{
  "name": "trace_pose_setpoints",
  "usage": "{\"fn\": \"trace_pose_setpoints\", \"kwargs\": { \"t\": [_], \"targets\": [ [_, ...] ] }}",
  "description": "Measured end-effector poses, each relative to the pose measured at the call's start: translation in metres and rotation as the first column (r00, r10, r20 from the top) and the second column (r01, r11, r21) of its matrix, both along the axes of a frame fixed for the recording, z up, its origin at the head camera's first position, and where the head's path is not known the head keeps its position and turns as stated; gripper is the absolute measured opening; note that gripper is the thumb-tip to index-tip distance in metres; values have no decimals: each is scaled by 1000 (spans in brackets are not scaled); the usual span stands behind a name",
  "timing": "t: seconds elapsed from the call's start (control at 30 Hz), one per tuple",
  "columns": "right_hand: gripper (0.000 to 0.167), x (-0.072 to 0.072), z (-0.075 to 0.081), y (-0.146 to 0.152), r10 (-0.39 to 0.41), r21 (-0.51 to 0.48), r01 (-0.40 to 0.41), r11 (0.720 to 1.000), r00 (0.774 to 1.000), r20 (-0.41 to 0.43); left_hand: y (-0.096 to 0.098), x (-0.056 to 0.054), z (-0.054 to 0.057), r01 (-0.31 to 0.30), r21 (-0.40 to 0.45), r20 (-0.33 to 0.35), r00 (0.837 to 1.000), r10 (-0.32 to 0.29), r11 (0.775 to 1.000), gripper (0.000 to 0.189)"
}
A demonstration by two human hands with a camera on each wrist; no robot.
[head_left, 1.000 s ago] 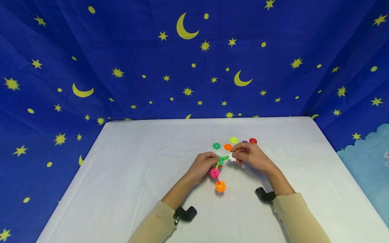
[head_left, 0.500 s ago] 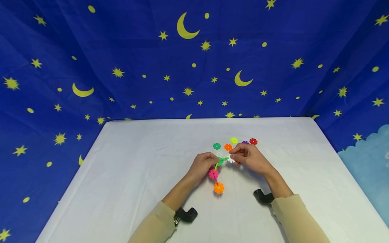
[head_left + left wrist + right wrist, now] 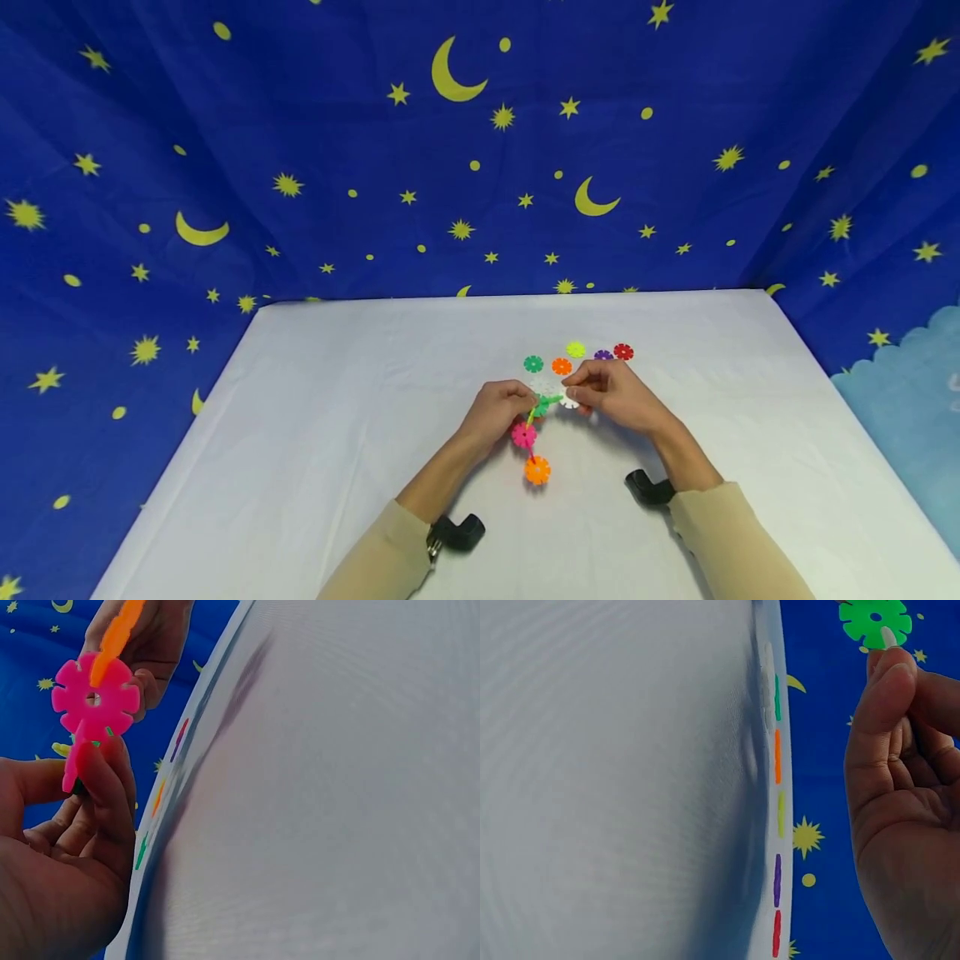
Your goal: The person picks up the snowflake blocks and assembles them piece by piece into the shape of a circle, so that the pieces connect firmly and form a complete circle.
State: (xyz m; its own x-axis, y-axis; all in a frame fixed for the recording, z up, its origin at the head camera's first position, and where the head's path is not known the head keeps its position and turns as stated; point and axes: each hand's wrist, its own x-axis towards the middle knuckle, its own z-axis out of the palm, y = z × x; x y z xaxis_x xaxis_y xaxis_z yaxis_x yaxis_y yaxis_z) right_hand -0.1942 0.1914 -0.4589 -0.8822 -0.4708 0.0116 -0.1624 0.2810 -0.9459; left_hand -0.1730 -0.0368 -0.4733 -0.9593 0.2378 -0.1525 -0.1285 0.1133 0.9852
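Observation:
My left hand [image 3: 491, 414] pinches a chain of notched plastic discs, linked edge to edge by their slots. The chain has a pink disc [image 3: 523, 435], an orange disc [image 3: 537, 470] at its near end, and green discs by the fingertips. The left wrist view shows the pink disc [image 3: 112, 709] above the thumb and fingers, with the orange one edge-on behind. Between thumb and index finger, my right hand [image 3: 618, 396] pinches a white notched disc [image 3: 570, 402]. In the right wrist view its white edge [image 3: 889, 637] overlaps the bright green disc [image 3: 855, 622]; the fingers hide most of it.
Loose discs lie on the white tablecloth [image 3: 315, 400] beyond the hands: teal [image 3: 533, 364], orange [image 3: 562, 367], yellow [image 3: 575, 350], purple [image 3: 603, 356] and red [image 3: 623, 352]. A pale disc [image 3: 543, 387] lies nearer the hands. Blue starry cloth [image 3: 360, 150] surrounds the table.
Both hands have drawn slightly toward the person, still gripping their discs. The chain's orange end has swung a little left and nearer. The loose discs have stayed put.

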Motion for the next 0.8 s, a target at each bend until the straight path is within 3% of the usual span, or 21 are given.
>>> {"fn": "trace_pose_setpoints", "kwargs": {
  "t": [0.27, 0.53, 0.8],
  "targets": [
    [12, 2, 2, 2, -15, 15, 16, 1000, 1000, -16, 3, 1, 0, 28, 32, -20, 999, -28, 999, 11],
    [14, 0, 0, -2, 21, 13, -21, 1000, 1000, -19, 1, -1, -1, 29, -6, -27, 999, -29, 1000, 12],
    [15, 1, 0, -9, 7, 11, -6, 1000, 1000, -18, -7, -2, 5, 45, -16, 11, 999, -45, 999, 14]
  ]
}}
